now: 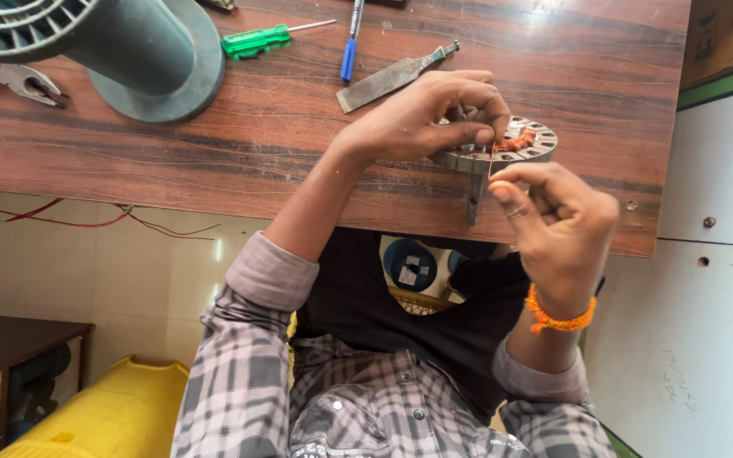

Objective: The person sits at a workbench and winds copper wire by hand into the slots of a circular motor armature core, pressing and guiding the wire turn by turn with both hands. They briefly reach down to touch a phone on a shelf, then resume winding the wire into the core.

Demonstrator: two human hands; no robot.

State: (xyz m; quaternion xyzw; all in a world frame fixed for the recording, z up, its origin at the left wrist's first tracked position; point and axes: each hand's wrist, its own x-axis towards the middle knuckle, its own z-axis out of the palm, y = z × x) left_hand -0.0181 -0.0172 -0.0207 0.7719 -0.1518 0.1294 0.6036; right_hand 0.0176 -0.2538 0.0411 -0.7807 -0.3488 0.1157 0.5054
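My left hand (pixel 422 119) grips a round metal stator core (pixel 526 153) with slots around its rim, and holds it at the near edge of the wooden table (pixel 214 144). Copper wire winding (pixel 517 142) shows in some slots. My right hand (pixel 553 216), with an orange thread band on the wrist, is just below the core. Its thumb and fingers pinch a thin copper wire (pixel 491 163) that runs up to the core. A metal piece (pixel 474 199) hangs below the core at the table edge.
On the table lie a flat metal blade (pixel 388 78), a blue pen (pixel 350 47), a green screwdriver (pixel 256 40), a large grey-green spool (pixel 129 51) and pliers (pixel 19 80). Red wires (pixel 61 220) hang under the table. A yellow object (pixel 103 416) sits lower left, a white cabinet (pixel 714 254) at right.
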